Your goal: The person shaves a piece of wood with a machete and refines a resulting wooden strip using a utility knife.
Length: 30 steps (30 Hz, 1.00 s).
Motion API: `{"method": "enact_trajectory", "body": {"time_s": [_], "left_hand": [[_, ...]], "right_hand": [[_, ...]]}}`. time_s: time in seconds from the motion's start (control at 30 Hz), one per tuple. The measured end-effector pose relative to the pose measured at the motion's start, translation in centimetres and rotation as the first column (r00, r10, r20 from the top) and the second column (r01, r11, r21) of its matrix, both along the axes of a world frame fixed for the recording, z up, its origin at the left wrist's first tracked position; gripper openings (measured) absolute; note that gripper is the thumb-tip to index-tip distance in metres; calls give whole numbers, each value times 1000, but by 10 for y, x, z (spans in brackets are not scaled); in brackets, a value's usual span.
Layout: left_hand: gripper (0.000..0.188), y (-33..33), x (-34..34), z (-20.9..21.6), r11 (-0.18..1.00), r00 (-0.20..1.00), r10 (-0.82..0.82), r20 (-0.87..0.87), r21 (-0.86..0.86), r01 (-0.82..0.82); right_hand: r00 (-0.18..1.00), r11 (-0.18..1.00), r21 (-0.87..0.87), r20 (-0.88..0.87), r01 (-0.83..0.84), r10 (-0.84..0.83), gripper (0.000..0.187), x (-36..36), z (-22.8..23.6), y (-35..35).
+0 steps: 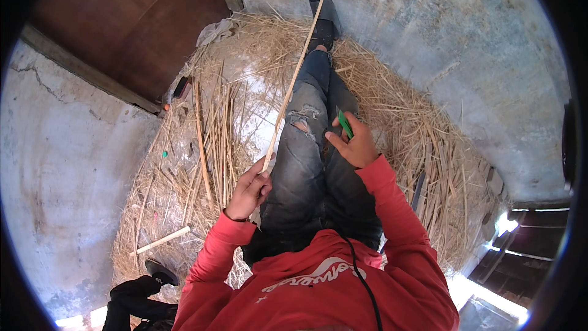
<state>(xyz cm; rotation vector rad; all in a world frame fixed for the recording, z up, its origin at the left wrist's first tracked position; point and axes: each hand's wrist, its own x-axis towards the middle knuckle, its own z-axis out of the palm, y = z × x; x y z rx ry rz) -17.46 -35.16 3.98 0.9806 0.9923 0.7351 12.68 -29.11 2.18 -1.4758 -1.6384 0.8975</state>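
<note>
My left hand (248, 191) is closed around the lower end of a long, thin bamboo strip (295, 78). The strip slants up and away over my outstretched legs (300, 165), its far end overlapping my dark shoe (323, 9). Over my right thigh, my right hand (358, 146) grips a green utility knife (345, 124), its short blade pointing away from me. The knife and the strip are apart.
Straw-like shavings (392, 95) cover the floor around my legs. Several split strips (220, 129) lie to the left, with a short pale stick (160, 240) nearer me. Another person's dark-clothed leg (131, 297) is at lower left. Walls (465, 43) and a brown door (128, 18) bound the space.
</note>
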Motion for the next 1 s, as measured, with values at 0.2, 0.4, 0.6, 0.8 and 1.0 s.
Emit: {"method": "enact_trajectory", "body": {"time_s": [0.2,0.4,0.6,0.8,1.0], "left_hand": [[47,9,-1,23,954,947,-120,298,-230,194],[48,8,2,24,929,929,-255,267,-198,312],[65,11,-19,11,879,880,-433,196,-125,460],[91,71,-104,23,981,998,7,-69,196,7],[71,70,-4,13,868,991,95,93,479,-128]], "right_hand": [[981,850,526,170,-13,-91,44,-8,17,28],[950,889,425,310,-171,35,40,6,43,38],[944,905,321,262,-281,200,29,34,15,46],[990,950,297,70,98,-124,30,83,-6,37],[991,991,37,-42,126,-125,34,74,-13,10]]}}
